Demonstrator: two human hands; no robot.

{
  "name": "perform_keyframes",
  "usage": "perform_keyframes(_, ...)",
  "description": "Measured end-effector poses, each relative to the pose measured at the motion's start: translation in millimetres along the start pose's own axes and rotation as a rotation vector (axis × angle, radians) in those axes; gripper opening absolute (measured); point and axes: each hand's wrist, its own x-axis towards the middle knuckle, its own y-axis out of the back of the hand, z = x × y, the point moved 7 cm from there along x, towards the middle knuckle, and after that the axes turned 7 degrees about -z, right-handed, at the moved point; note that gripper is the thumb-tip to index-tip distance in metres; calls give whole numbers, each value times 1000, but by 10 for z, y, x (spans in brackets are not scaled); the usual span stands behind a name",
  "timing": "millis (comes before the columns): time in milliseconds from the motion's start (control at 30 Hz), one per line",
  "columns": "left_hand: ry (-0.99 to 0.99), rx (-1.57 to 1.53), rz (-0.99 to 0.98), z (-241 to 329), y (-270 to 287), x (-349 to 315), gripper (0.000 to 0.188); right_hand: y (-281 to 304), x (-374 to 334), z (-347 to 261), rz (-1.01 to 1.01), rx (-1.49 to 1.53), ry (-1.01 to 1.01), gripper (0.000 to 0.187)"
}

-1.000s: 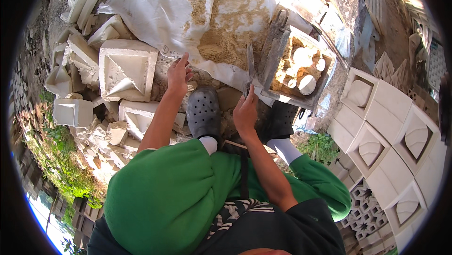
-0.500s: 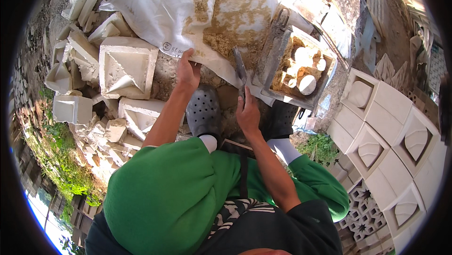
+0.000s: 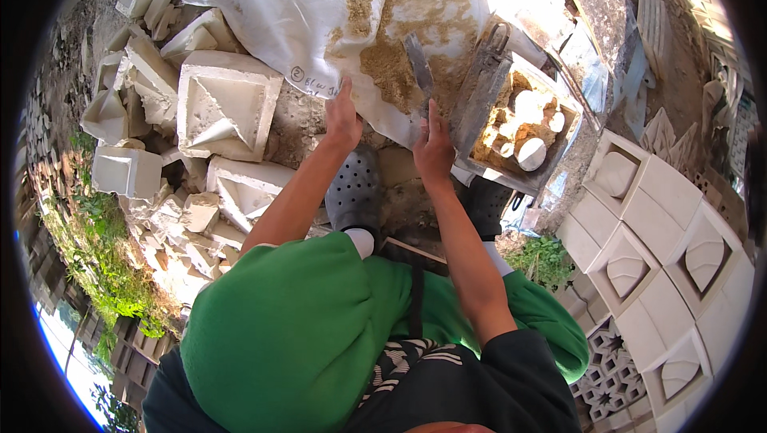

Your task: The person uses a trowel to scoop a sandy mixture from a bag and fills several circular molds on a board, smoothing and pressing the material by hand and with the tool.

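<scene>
My right hand [image 3: 434,149] is closed round the handle of a narrow trowel [image 3: 419,65]. Its grey blade points away from me, over the sandy patch on a white woven sack [image 3: 296,13]. At the sack's near edge, my left hand [image 3: 343,120] pinches the fabric, thumb side up. Damp brown sand [image 3: 387,69] lies on the sack just left of the blade. To the right of the trowel is a rectangular mould box [image 3: 487,168], tilted, with sand and several round white pieces [image 3: 530,153] inside.
Cast blocks with recessed faces [image 3: 228,105] and broken rubble are piled on the left. Pale blocks with carved hollows [image 3: 659,213] stand in rows at the right. My grey clog [image 3: 354,185] is between my hands. A flat board [image 3: 598,5] leans at the far right.
My right hand has moved the trowel forward, farther over the sack's sand. My left hand stays at the sack's edge. The whole view has shifted slightly.
</scene>
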Motion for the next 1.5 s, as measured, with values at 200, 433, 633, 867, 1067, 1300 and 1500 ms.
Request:
perform_keyframes(200,-42,-103,-111,151,-248,-188,40,-43,-23,71,7,31,142,45)
perform_keyframes(433,-23,97,-161,80,-527,-228,47,-209,96,164,-178,382,-48,38)
perform_keyframes(633,0,158,-85,63,-398,-231,52,-420,41,92,-515,805,-312,44)
perform_keyframes(867,-12,-3,-122,84,-272,-227,55,-403,-48,-162,-614,1080,-382,46)
perform_keyframes(1067,-76,10,-150,241,-382,-414,58,-133,-118,-335,-629,1138,-354,49)
perform_keyframes(1300,-83,101,-22,230,-42,-257,65,404,-398,-394,-495,1220,-352,46)
perform_keyframes(1500,-157,548,120,392,331,-81,54,1099,-815,124,-96,1248,-417,45)
